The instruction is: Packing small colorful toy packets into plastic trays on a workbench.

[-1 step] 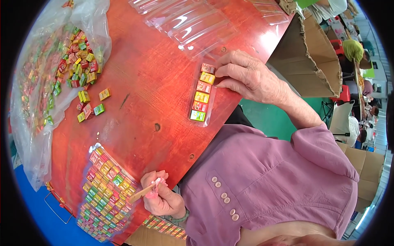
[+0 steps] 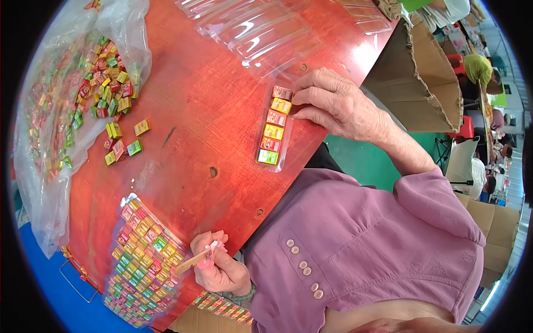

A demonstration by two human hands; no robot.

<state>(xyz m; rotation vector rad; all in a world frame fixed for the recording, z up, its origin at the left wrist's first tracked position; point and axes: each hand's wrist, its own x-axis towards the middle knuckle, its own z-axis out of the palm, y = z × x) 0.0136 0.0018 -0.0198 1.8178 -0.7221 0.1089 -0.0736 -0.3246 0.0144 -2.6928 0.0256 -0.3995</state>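
Note:
In my left hand point(image 2: 222, 272) a flat light-brown stick point(image 2: 191, 262) is gripped, with crumpled pink material point(image 2: 210, 256) around the fingertips. My right hand point(image 2: 338, 105) is closed, its fingertips at the edge of a narrow clear plastic tray point(image 2: 284, 139). That tray holds a single row of several small boxes, among them a green one point(image 2: 267, 157) at the near end and a yellow one point(image 2: 281, 105) beside my fingers. My fingers partly hide the tray's far right edge.
A clear bag point(image 2: 41, 205) spills many small coloured boxes point(image 2: 108, 83) at the left. Filled trays point(image 2: 144, 250) lie stacked near my left hand. Clear trays point(image 2: 255, 33) lie at the far side of the red table point(image 2: 194, 127). A cardboard box point(image 2: 416, 83) stands at right; people are beyond.

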